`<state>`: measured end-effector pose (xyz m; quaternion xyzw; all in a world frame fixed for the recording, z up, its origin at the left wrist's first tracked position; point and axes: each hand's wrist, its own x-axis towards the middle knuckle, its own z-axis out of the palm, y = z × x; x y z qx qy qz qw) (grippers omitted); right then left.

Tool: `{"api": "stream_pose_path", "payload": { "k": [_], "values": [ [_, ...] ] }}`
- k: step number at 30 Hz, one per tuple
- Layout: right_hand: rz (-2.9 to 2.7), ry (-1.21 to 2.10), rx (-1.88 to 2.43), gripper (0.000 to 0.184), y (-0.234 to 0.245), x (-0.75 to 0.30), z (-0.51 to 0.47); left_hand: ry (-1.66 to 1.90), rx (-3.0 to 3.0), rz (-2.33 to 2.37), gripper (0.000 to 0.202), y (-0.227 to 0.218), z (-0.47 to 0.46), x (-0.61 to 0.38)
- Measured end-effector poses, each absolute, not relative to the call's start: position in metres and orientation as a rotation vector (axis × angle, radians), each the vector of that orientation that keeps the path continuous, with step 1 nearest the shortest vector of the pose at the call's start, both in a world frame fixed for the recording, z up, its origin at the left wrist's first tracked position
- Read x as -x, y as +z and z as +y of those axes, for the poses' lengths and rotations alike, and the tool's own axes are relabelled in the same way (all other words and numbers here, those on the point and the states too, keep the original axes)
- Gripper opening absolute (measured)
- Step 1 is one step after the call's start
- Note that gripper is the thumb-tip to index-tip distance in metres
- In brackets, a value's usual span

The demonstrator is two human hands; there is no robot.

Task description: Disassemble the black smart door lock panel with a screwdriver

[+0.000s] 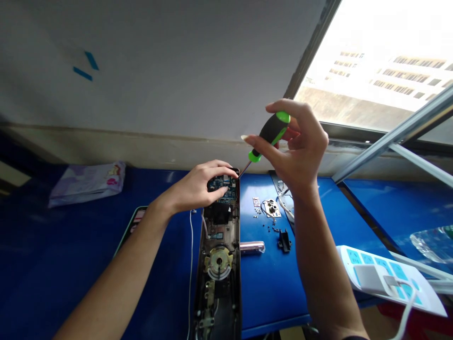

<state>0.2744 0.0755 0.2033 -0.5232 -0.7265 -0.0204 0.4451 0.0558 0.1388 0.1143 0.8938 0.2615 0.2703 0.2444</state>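
My right hand grips a screwdriver by its black and green handle, thumb on the near side. The screwdriver slants down to the left, and its tip is at the far right edge of an opened electronic door lock panel. My left hand rests over the far end of the panel, fingers stretched out and thumb apart. Its index fingertip is beside the screwdriver tip; the thumb lies over the blue circuit board. Whether a screw sits under the tip is hidden. A round metal hub shows halfway down the panel.
Right of the panel lie a camera-like module, small screws, a black plastic part and a shiny cylinder. A white power strip is at right. A phone and tissue pack lie left.
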Motion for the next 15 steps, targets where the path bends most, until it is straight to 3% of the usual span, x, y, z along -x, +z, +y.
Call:
{"api": "stream_pose_path", "payload": {
  "k": [15],
  "values": [
    [-1.642,-0.126,1.259,0.042,0.194,-0.264,0.069,0.748,-2.396,0.695,0.035,0.115,0.136,-0.053]
  ]
}}
